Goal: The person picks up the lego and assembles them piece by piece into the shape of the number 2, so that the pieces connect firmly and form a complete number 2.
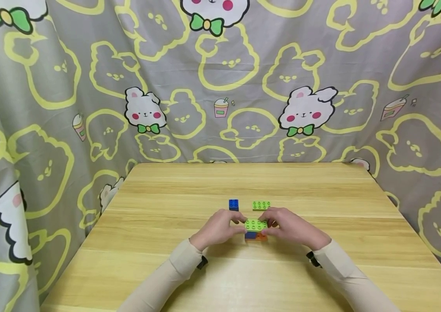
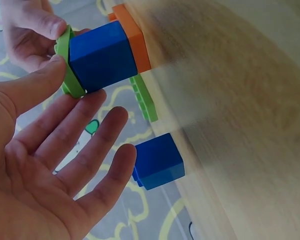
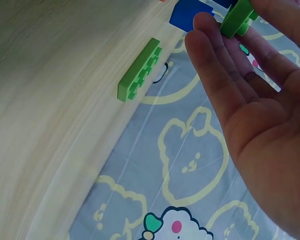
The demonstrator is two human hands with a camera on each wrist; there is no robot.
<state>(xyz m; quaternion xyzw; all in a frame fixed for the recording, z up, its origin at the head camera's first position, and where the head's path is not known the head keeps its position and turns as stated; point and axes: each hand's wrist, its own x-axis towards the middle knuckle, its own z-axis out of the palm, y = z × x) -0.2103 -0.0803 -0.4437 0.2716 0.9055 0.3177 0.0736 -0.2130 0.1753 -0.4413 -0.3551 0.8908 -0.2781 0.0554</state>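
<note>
- Light-green plate (image 1: 256,224): glossy plastic, flat, rectangular, round studs; tops the stack mid-table, between the hands.
- Under its left half: smooth, boxy blue brick (image 2: 102,57); lowest is a thin orange plate (image 2: 135,40), its right part showing from above.
- Table (image 1: 205,281): pale wood grain, satin sheen.
- Beyond the stack: loose blue brick (image 1: 234,204) behind left, loose green plate (image 1: 261,205) behind right, both well apart from each other.
- Grey curtain (image 1: 240,65) with yellow cartoon outlines rises past the table edge.
- Left hand (image 1: 220,227): thumb and fingers pinch the light-green plate's left end; ring and little fingers spread free.
- Right hand (image 1: 288,225): pinches the right end.
- Forearms angle inward, beige sleeves (image 1: 160,279).
</note>
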